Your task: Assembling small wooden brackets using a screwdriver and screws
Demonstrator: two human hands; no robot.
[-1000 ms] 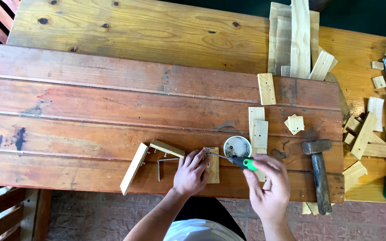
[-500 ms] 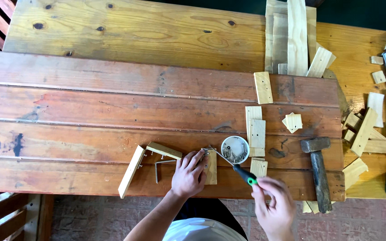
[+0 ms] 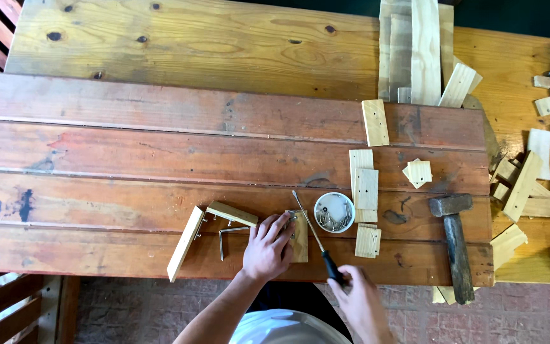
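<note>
Near the front edge of the red plank tabletop (image 3: 128,159), the left hand (image 3: 267,247) presses flat on a small wooden block (image 3: 299,237), fingers spread. The right hand (image 3: 359,299) is closed around a screwdriver (image 3: 316,239) whose tip points away, just left of a round tin of screws (image 3: 334,212); a hammer (image 3: 454,242) lies farther right.

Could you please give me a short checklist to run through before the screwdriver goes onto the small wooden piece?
1. Left hand rests on the small wooden piece, pressing it to the table: ok.
2. Right hand grips the screwdriver by its dark handle: ok.
3. Screwdriver tip seated on a screw: not ok, the tip points away past the piece.
4. Round dish of screws within reach beside the piece: ok.
5. Screw already placed in the piece: cannot tell, the hand covers it.
6. Hammer lies clear of both hands: ok.
</note>
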